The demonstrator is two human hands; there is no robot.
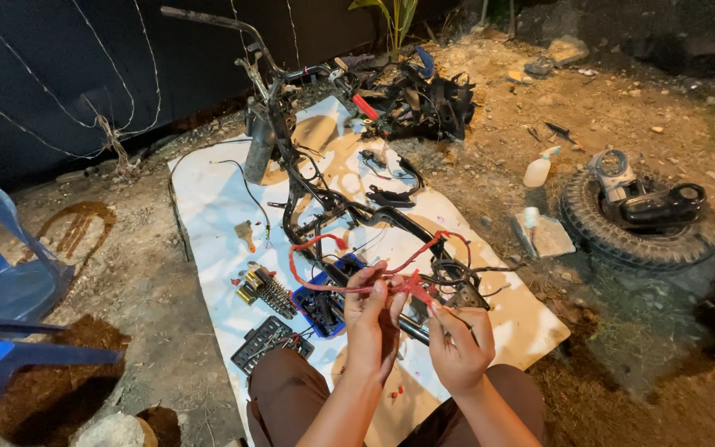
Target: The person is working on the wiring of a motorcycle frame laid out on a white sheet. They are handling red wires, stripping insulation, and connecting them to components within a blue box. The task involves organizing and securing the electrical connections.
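Figure: a seated person is working on a red wiring harness (349, 266) over a white ground sheet (208, 215) spread on bare dirt. The left hand (371, 319) is closing its fingers around a run of the red wires, holding it up near chest height; the right hand (457, 343) is pinching the red connector end (417, 288) just beside it. The harness is looping back onto the stripped scooter frame (316, 190), which is lying along the sheet ahead of the knees.

Likely hazards: a hard tug could snag the loop on the frame tubing and strain the wire joints; small red bits (396, 391) lying between the knees could roll off the sheet into the dirt.

Room for movement is tight in front, where a blue parts tray (324, 308), a coil spring (273, 291) and a socket set case (268, 341) are crowding the sheet's near edge. To the right, open ground is separating the sheet from a knobby tyre (622, 228); blue plastic chairs (6, 281) are standing well apart on the left.
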